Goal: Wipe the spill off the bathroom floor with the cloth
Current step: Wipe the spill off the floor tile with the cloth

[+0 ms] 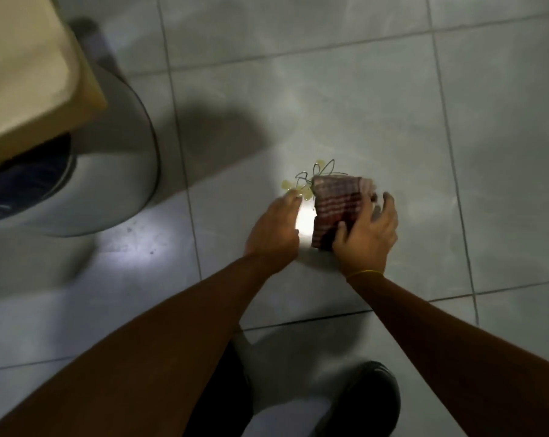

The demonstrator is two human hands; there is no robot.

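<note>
A folded dark red cloth with pale stripes [338, 205] lies over the grey tiled floor [361, 105]. My right hand [366, 233] grips the cloth's near right corner, thumb on top and fingers curled round its right edge. My left hand [274, 230] is just left of the cloth, fingers bent and apart, holding nothing; its fingertips reach the spill. The spill [293, 187] shows as yellowish blobs and thin glinting outlines at the cloth's far left corner. A bright light patch [304, 220] lies between my hands.
A white round bin [115, 171] with a dark liner stands at the left, partly under a beige countertop corner [36, 74]. My dark shoe [371, 402] is on the tiles at the bottom. Open floor spreads to the right and far side.
</note>
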